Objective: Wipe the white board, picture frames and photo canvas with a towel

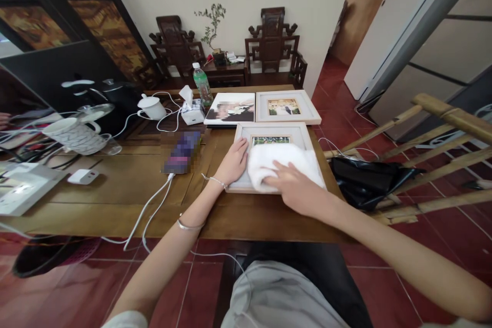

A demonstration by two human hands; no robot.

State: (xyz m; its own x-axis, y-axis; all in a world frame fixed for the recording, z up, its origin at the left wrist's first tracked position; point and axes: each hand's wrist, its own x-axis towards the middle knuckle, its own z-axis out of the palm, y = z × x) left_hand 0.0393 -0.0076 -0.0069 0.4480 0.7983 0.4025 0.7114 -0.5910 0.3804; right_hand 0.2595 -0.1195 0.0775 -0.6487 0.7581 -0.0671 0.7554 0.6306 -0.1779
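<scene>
A light wooden picture frame point(271, 127) lies flat near the table's front edge, with a small photo point(269, 140) partly covered inside it. My left hand point(232, 163) holds the frame's left edge, its fingers close together over the border. A folded white cloth point(298, 161) is spread across the middle and right of the frame. My right hand point(294, 184) grips that cloth against the frame's face, the index finger extended on top. Behind lie a second framed photo point(286, 107) and a white-edged picture panel point(230, 107), both touching or almost touching the first frame.
Left of the frame lies a phone point(182, 152) on a white charging cable. Farther off stand a tissue box point(192, 111), a green bottle point(202, 84), a lidded white cup point(151, 107) and a patterned mug point(75, 136). A bamboo chair point(442, 107) stands at right.
</scene>
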